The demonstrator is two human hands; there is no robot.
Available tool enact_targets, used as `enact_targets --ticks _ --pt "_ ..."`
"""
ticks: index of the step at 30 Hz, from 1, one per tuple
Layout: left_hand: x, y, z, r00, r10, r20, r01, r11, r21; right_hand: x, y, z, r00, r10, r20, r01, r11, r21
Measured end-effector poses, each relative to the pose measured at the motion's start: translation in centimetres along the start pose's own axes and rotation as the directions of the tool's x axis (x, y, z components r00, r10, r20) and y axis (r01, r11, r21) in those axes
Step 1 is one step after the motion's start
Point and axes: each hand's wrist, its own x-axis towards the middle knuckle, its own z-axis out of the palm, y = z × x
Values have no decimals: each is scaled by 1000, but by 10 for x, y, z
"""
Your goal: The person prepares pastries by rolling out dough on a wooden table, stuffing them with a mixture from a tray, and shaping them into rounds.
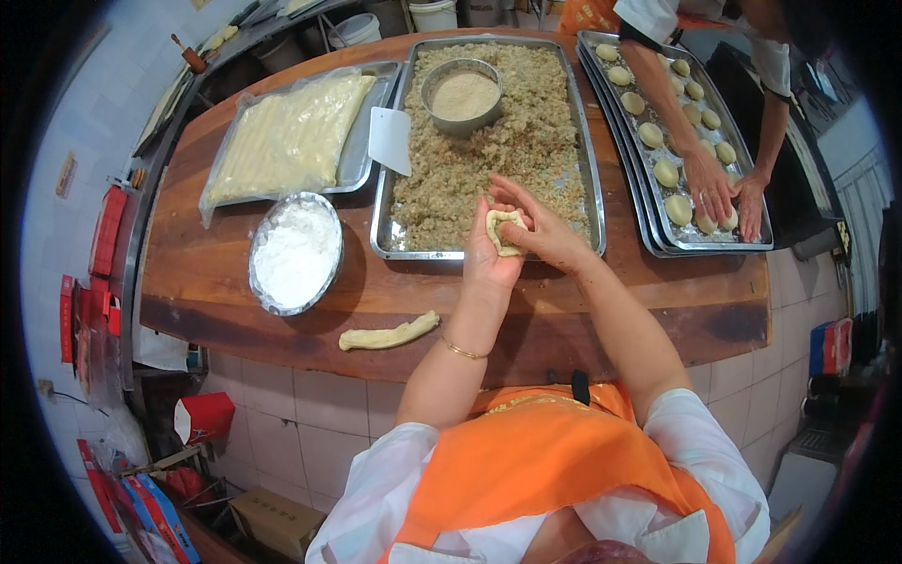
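Note:
My left hand (pixel 490 254) cradles a small hollowed piece of pale dough (pixel 500 221), its palm turned up. My right hand (pixel 545 230) grips the same piece, the thumb pressed into its hollow. Both are over the near edge of a large steel tray (pixel 379 221) of crumbly filling (pixel 442 179). A round metal container (pixel 442 117) of pale crumbs stands in the filling, and a white flat scraper (pixel 389 141) rests at the tray's left side. A dough strip (pixel 388 333) lies on the wooden table (pixel 207 291) near me, with a bowl of white flour (pixel 295 252) behind it, leftward.
At the back left a tray (pixel 374 94) holds plastic-covered dough strips (pixel 282 132). At right, a co-worker's hands (pixel 709 188) press dough rounds on stacked steel trays (pixel 639 188). Boxes (pixel 272 526) and red containers (pixel 202 418) are on the lower left.

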Motion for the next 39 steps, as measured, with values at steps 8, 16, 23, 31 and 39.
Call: enact_targets --ticks 8,16,23,31,39 --pt "-1 9 -7 989 111 101 -119 989 83 -6 -3 21 998 5 -65 -16 985 -174" --pt "-22 6 -3 979 120 165 -148 974 173 -2 10 6 968 -242 -74 182 869 -460" --pt "-13 -7 -15 979 182 95 -199 957 212 -12 16 28 990 -99 -100 82 983 -162" --pt "-47 9 26 964 59 261 -138 945 298 -13 -21 24 977 134 -167 -83 956 280" --pt "-26 16 -24 936 53 348 -184 916 356 -15 -13 40 995 -71 -67 61 989 -137"
